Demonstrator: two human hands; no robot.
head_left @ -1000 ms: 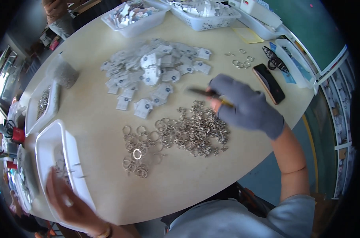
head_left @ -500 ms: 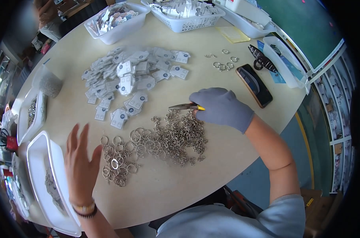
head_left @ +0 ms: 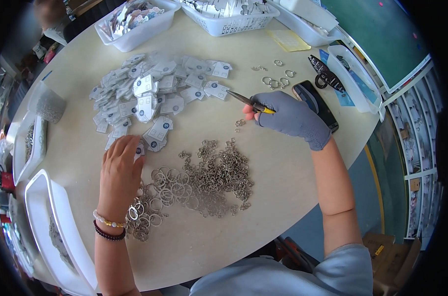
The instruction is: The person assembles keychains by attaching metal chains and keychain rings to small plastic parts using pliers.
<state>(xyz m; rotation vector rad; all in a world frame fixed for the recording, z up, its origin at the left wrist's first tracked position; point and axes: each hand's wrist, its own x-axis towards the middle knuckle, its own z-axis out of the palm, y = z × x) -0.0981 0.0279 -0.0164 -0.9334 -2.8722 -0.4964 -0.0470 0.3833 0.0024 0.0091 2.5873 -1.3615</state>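
My left hand is at the near edge of a heap of small white printed tags. Its thumb and fingers are closed about one white tag, which shows between them. My right hand, in a grey glove with bare fingertips, grips needle-nose pliers with yellow on the handles; the tips point up and left toward the heap. A few small rings lie just below that hand. Nearer me is a pile of small metal links, with larger split rings at its left.
A phone lies beside my right hand. Farther off are several loose rings, a yellow paper and filled white baskets. White trays and a clear cup of small parts line the left side.
My left hand has moved from open in the air to the tag heap and closed about a tag. The right hand, with the pliers, has moved up and right, away from the links.
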